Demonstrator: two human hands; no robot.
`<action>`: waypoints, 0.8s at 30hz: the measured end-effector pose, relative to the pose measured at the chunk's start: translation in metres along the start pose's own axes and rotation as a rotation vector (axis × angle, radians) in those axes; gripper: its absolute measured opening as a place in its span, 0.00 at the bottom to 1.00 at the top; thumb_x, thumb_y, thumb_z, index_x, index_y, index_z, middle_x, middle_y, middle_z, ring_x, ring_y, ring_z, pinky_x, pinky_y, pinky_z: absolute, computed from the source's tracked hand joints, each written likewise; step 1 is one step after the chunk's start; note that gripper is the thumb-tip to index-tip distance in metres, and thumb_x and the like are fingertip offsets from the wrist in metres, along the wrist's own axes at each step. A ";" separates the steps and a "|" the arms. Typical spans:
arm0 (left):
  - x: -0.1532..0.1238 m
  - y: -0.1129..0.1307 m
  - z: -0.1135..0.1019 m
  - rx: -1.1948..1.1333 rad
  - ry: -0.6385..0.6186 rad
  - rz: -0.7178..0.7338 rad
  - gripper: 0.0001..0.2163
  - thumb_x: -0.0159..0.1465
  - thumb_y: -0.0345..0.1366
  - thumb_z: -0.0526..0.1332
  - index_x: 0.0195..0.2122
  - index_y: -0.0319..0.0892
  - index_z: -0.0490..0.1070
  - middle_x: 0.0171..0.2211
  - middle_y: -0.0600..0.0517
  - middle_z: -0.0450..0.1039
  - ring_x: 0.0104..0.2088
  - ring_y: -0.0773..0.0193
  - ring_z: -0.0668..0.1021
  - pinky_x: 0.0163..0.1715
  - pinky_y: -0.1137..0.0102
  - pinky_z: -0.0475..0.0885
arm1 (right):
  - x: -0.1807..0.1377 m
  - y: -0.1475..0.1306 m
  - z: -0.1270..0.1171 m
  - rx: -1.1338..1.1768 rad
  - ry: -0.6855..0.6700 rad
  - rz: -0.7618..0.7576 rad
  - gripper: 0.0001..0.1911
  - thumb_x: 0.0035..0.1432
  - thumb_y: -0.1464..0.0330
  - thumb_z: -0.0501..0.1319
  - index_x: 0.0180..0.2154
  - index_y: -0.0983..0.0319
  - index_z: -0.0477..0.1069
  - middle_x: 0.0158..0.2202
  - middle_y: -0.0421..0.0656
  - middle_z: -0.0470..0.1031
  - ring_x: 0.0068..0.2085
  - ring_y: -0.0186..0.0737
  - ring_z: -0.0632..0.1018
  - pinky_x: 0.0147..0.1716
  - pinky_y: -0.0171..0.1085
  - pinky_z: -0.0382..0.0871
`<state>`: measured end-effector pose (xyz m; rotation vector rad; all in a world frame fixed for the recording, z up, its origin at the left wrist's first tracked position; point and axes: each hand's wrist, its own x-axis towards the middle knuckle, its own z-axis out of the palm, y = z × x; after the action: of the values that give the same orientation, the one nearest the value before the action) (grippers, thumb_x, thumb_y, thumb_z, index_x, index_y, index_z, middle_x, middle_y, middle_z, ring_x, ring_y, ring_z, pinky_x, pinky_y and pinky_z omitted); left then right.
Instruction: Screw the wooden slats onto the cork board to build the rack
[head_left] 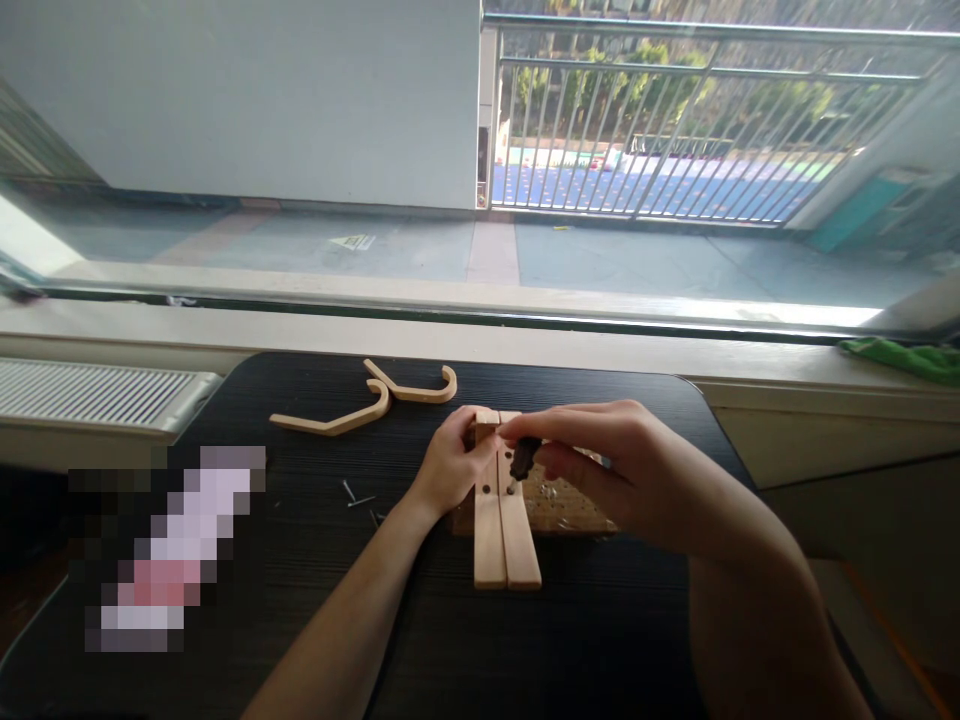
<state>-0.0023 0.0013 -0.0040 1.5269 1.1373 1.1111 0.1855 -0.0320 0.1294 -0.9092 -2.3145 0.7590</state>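
The left hand [448,465] grips the far part of a pale wooden strip [489,545], its fingers wrapped over the outer edge and its thumb lying on top. A second wooden strip [523,560] lies alongside on the right, with only a thin seam between the two; their near ends splay slightly apart. Both strips have small dark round marks on their upper faces, and they run toward the wearer in the middle of the black wood-grained table [600,640].

The right hand [622,455] pinches a short, dark-handled screwdriver [523,458] between thumb and fingers. The tool leans, its metal end down at the right-hand strip; whether it sits in a screw head or in a hole is too small to tell. The right fingertips are close to the left thumb.

A brown board [581,515] pitted with small holes and strewn with bits lies beneath the strips and shows mainly to their right. Left of the left hand, a few loose screws [361,501] rest on the table. Farther back lie two hook-shaped wooden pieces [330,428], each with one curled end. Beyond the table stretches a windowsill [480,342], with a white radiator [97,390] at left and a green cloth [907,360] at right.
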 end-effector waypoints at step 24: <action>-0.001 0.001 0.002 -0.074 -0.021 -0.069 0.04 0.56 0.32 0.65 0.33 0.40 0.71 0.33 0.49 0.75 0.37 0.59 0.77 0.39 0.67 0.73 | 0.000 0.002 0.001 -0.056 0.096 -0.001 0.08 0.60 0.69 0.66 0.43 0.62 0.79 0.28 0.37 0.77 0.27 0.28 0.74 0.29 0.27 0.64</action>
<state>-0.0007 -0.0001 -0.0035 1.4289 1.1150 1.0768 0.1856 -0.0309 0.1273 -0.9481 -2.2622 0.6386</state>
